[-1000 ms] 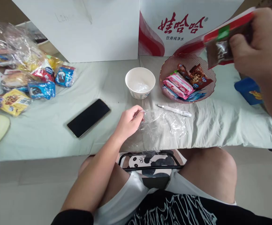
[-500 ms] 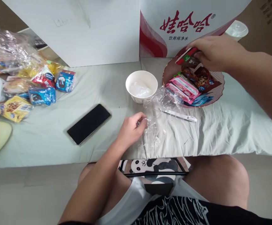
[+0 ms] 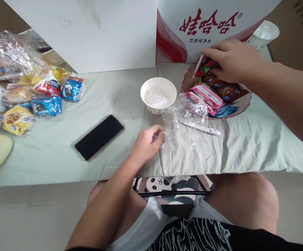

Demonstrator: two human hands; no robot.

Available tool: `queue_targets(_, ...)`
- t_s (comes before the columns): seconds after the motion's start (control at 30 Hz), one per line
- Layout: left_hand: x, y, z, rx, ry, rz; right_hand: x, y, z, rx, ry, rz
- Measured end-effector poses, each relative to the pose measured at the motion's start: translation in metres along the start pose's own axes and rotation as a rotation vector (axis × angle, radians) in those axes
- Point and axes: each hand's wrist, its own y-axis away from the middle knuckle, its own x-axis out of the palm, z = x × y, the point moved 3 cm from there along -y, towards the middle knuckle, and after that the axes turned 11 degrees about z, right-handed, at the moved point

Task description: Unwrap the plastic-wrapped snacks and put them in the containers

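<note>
My right hand [image 3: 232, 62] is closed on a dark snack packet [image 3: 205, 66] with red and green print, at the back of a pinkish ribbed bowl [image 3: 241, 109]. In that bowl lie pink snack packets [image 3: 206, 97], a brown cookie packet [image 3: 224, 89] and a blue packet [image 3: 228, 108]. My left hand [image 3: 150, 143] rests on the cloth with its fingers curled round crumpled clear plastic wrap [image 3: 173, 137]. The wrap spreads over the cloth toward the bowl. A white utility knife [image 3: 201, 128] lies partly under it.
A white paper bowl [image 3: 158, 91] holding clear plastic stands mid-table. Left of it lie a black phone [image 3: 99, 137] and several wrapped snacks [image 3: 47, 106]. White cartons [image 3: 120, 38] wall off the back. Another white bowl [image 3: 266, 33] is at the back right, a yellow-green lid-like object [image 3: 0, 150] at left.
My right hand has shifted slightly left and lower with the dark packet, which now sits more upright against the bowl's back rim. My left hand keeps its place; the clear wrap has moved slightly.
</note>
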Motion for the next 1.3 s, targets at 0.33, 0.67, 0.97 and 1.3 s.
queue_targets(0.33,0.000,0.001,-0.003,-0.010,0.006,0.002,-0.014,0.015,-0.006,0.190,-0.040,0.002)
queue_targets(0.67,-0.001,0.001,-0.004,-0.010,0.000,0.011,-0.015,0.032,-0.021,0.394,-0.412,-0.190)
queue_targets(0.97,-0.001,0.000,-0.002,-0.007,-0.022,-0.006,-0.008,0.017,-0.029,0.423,-0.145,-0.060)
queue_targets(1.3,-0.001,0.001,-0.005,-0.005,-0.006,-0.013,-0.018,0.025,0.003,0.360,-0.473,-0.115)
